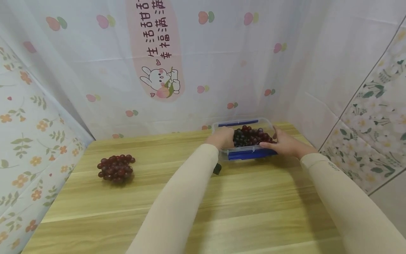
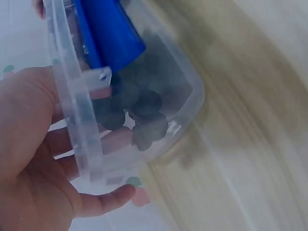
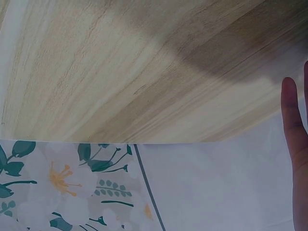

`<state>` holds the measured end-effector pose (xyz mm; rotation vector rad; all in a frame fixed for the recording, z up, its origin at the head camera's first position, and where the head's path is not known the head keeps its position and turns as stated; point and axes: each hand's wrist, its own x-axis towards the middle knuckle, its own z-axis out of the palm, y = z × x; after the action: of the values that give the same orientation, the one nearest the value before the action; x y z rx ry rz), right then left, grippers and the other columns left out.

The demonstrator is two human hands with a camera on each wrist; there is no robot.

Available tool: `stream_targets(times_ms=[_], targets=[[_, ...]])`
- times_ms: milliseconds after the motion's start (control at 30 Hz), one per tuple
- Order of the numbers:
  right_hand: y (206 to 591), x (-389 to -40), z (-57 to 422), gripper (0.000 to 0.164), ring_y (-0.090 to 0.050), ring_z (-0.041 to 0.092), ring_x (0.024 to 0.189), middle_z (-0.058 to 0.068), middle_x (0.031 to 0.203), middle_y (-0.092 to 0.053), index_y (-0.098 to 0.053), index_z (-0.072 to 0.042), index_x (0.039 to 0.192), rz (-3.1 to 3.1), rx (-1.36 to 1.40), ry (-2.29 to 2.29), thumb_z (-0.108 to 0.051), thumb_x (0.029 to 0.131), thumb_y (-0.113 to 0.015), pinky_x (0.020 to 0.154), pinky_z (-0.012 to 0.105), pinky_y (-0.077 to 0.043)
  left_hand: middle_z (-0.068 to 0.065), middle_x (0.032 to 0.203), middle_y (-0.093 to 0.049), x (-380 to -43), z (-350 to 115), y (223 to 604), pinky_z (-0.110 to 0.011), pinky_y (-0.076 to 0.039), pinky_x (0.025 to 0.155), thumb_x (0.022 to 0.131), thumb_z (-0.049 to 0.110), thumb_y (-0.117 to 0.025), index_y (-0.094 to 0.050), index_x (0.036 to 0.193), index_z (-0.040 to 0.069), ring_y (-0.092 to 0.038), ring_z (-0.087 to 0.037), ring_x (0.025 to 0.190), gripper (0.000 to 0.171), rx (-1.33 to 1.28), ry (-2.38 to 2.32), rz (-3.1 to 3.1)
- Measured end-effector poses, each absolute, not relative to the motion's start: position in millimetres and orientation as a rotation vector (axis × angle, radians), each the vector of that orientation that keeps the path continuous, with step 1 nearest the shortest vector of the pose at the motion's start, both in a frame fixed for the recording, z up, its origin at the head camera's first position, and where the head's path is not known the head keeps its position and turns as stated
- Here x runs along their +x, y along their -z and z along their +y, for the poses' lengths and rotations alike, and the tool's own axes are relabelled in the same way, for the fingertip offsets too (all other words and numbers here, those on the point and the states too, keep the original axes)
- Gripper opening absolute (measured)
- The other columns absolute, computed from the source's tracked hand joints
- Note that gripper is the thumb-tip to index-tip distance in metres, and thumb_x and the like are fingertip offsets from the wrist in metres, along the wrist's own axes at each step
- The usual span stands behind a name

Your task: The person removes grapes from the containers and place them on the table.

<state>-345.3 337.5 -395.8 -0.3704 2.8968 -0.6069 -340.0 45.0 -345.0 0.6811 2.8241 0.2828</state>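
Cream sleeves (image 1: 177,197) cross the table (image 1: 253,218). Red grapes (image 1: 115,168) lie near its left edge. Toward its far right corner, the right hand (image 1: 285,143) grips the box (image 1: 250,154); the left hand (image 1: 223,137) reaches inside beside dark grapes (image 1: 239,138), whether pinching cannot be told. Behind hangs a curtain (image 1: 222,70).

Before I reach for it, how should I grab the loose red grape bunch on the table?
Probably around its thick middle, from above: the bunch sits as a rounded heap on the table, with nothing over it. Avoid the few grapes jutting right; they offer less to hold.
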Motion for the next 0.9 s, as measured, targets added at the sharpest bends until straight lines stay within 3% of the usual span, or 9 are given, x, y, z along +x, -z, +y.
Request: stream_targets(times_ms=[100, 200, 433, 567, 733, 900], targets=[[394.8, -345.5, 337.0, 0.122, -0.060, 0.047, 0.121, 0.036, 0.140, -0.052, 0.001, 0.011, 0.165, 2.896, -0.371, 0.611, -0.072, 0.098, -0.059, 0.103, 0.067, -0.048, 0.003, 0.066, -0.038, -345.5, 42.4, 340.7, -0.027, -0.035, 0.057, 0.098, 0.007, -0.067, -0.045, 0.074, 0.015, -0.032, -0.011, 0.058, 0.033, 0.692, -0.298, 2.768], [392.9, -344.4, 336.4, 0.122, -0.060, 0.046, 0.121, 0.036, 0.141, -0.051, 0.000, 0.011, 0.165, 2.895, -0.366, 0.612, -0.072, 0.098, -0.059, 0.103, 0.067, -0.048, 0.003, 0.065, -0.034, -349.6, 40.9, 336.4, -0.027, -0.031, 0.055, 0.098, 0.006, -0.067, -0.041, 0.071, 0.015, -0.027, -0.011, 0.056, 0.038, 0.707, -0.320, 2.758], [391.9, -342.5, 336.3, 0.122, -0.060, 0.045, 0.117, 0.036, 0.139, -0.052, 0.000, 0.012, 0.165, 2.892, -0.358, 0.609, -0.071, 0.098, -0.059, 0.100, 0.065, -0.050, 0.003, 0.085, -0.053, -349.5, 39.3, 322.1, -0.028, -0.042, 0.067, 0.100, 0.014, -0.071, -0.056, 0.093, 0.016, -0.049, -0.013, 0.074, 0.017, 0.808, -0.332, 2.889], [393.4, -342.4, 336.0, 0.121, -0.060, 0.045, 0.117, 0.036, 0.138, -0.052, 0.000, 0.011, 0.165, 2.891, -0.358, 0.621, -0.071, 0.098, -0.059, 0.100, 0.066, -0.050, 0.002, 0.095, -0.057, -350.4, 39.0, 311.9, -0.029, -0.043, 0.074, 0.101, 0.013, -0.068, -0.059, 0.101, 0.015, -0.051, -0.014, 0.082, 0.009, 0.842, -0.335, 2.920], [395.4, -342.6, 336.5, 0.122, -0.061, 0.045, 0.116, 0.035, 0.138, -0.052, 0.000, 0.011, 0.165, 2.898, -0.362, 0.613, -0.072, 0.098, -0.059, 0.099, 0.065, -0.050, -0.002, 0.112, -0.067, -351.6, 36.5, 298.2, -0.031, -0.052, 0.087, 0.101, 0.014, -0.070, -0.066, 0.114, 0.012, -0.058, -0.016, 0.094, 0.014, 0.907, -0.308, 2.937], [397.2, -345.1, 338.2, 0.124, -0.062, 0.042, 0.111, 0.034, 0.138, -0.051, 0.002, 0.009, 0.166, 2.896, -0.351, 0.610, -0.074, 0.097, -0.059, 0.094, 0.060, -0.051, -0.006, 0.120, -0.068, -354.4, 34.6, 284.0, -0.033, -0.052, 0.095, 0.102, 0.014, -0.068, -0.067, 0.120, 0.008, -0.057, -0.018, 0.100, 0.019, 0.958, -0.249, 2.961]])
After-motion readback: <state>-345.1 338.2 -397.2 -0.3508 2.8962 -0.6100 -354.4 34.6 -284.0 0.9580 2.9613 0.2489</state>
